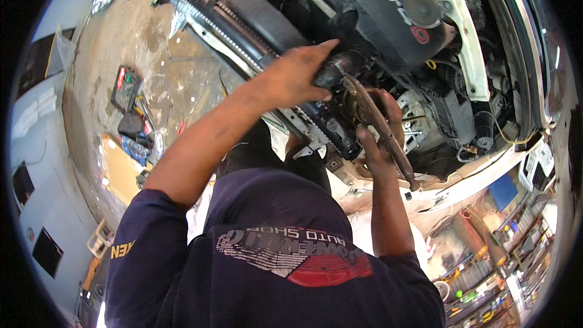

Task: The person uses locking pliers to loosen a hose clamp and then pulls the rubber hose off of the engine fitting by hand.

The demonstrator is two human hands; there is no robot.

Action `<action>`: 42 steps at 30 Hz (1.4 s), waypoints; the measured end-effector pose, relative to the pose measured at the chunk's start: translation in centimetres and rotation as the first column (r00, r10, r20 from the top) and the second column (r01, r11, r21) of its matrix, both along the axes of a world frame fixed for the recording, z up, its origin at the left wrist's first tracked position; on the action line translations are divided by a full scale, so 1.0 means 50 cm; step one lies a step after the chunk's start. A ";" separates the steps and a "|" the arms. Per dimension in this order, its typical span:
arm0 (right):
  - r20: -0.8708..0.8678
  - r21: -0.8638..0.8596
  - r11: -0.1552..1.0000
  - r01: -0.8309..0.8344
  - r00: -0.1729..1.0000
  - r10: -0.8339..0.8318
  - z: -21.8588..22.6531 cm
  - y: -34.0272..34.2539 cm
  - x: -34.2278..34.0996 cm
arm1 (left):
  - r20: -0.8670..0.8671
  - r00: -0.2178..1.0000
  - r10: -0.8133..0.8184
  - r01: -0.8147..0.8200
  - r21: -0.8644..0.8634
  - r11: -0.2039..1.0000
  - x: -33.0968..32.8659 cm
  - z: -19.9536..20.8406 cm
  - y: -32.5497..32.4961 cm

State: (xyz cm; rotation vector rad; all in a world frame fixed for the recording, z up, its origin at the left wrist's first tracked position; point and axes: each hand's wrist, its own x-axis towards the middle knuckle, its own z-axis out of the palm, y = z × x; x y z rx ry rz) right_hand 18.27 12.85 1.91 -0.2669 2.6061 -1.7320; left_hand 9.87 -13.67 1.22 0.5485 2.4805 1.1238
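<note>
My left hand [294, 79] reaches over the radiator [243, 30] at the front of a car's engine bay. Its index finger and thumb are spread beside a dark rounded part [346, 64], and nothing shows between them. A long, rusty brown metal bar [382, 124] slants from that part down to the front edge of the bay. My right hand [381, 146] is closed around the bar's middle, thumb on the near side and fingers on the far side. Behind the bar, a round part is mostly hidden by the hand.
A black engine cover [388, 6] with a round cap fills the far side of the bay. White body panels [461, 30] frame it. Tools and a black case [126, 88] lie on the floor to the left, near cardboard [118, 167]. At the lower right stands a cluttered rack [492, 285].
</note>
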 end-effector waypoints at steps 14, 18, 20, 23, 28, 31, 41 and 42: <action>-0.124 -0.030 0.998 0.064 0.990 -0.067 0.042 -0.077 -0.059 | 0.235 0.965 0.112 -0.090 -0.101 0.991 -0.044 0.009 -0.034; -0.298 0.090 0.993 0.076 0.953 -0.046 0.037 -0.096 -0.065 | 0.304 0.933 0.192 -0.149 -0.161 0.976 -0.047 0.006 -0.032; -0.331 0.154 0.985 0.077 0.943 -0.021 0.029 -0.098 -0.060 | 0.306 0.934 0.182 -0.122 -0.205 0.971 -0.048 0.018 -0.024; -0.361 0.198 0.978 0.071 0.933 0.005 0.013 -0.110 -0.037 | 0.253 0.956 0.149 -0.081 -0.259 0.962 -0.044 0.014 -0.024; -0.376 0.254 0.960 0.116 0.926 -0.012 0.004 -0.133 -0.013 | 0.048 0.995 0.089 -0.075 -0.237 0.969 -0.023 0.011 -0.019; -0.382 0.279 0.951 0.136 0.924 -0.020 0.005 -0.145 -0.018 | 0.061 0.995 0.077 -0.056 -0.293 0.954 -0.030 0.011 -0.019; -0.108 0.029 0.955 0.295 0.951 -0.291 0.052 -0.148 -0.003 | 0.307 0.948 -0.083 0.180 -0.303 0.936 -0.063 0.044 -0.016; -0.062 -0.021 0.952 0.304 0.950 -0.305 0.062 -0.139 -0.007 | 0.343 0.933 -0.111 0.219 -0.297 0.929 -0.071 0.047 -0.015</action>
